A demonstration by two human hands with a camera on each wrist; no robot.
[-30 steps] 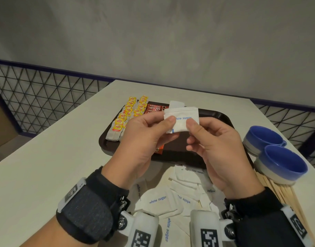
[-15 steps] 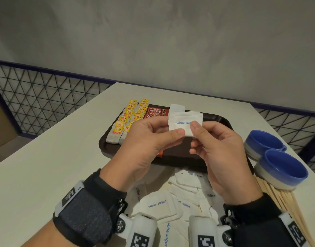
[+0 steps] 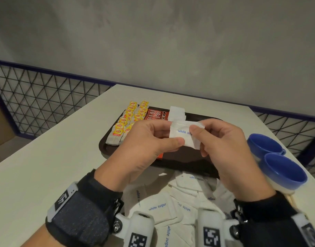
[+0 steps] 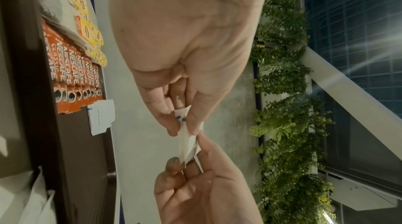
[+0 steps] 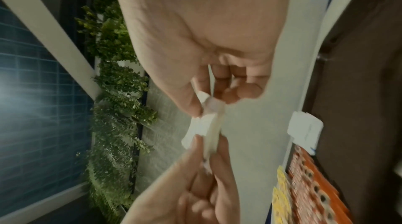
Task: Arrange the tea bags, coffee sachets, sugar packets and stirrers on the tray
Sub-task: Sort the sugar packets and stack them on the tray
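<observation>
Both hands hold one white sugar packet (image 3: 181, 138) above the near half of the dark brown tray (image 3: 106, 148). My left hand (image 3: 174, 133) pinches its left edge with thumb in front. At the right edge my right hand (image 3: 199, 139) pinches it, thumb over the printed word. The left wrist view shows the packet (image 4: 187, 141) edge-on between the two pinches. On the tray lie rows of yellow tea bags (image 3: 128, 120), red coffee sachets (image 3: 155, 114) and a few sugar packets (image 3: 177, 112). Several loose sugar packets (image 3: 156, 207) lie on the table under my wrists.
Two blue cups (image 3: 285, 171) stand on the table right of the tray, close to my right wrist. Wooden stirrers (image 3: 293, 202) poke out below them. A wire mesh fence (image 3: 46, 104) runs along the table's far and left sides.
Both hands kept hold of the packet. My right thumb slid further onto its front, covering part of the print, and the packet tilted slightly.
</observation>
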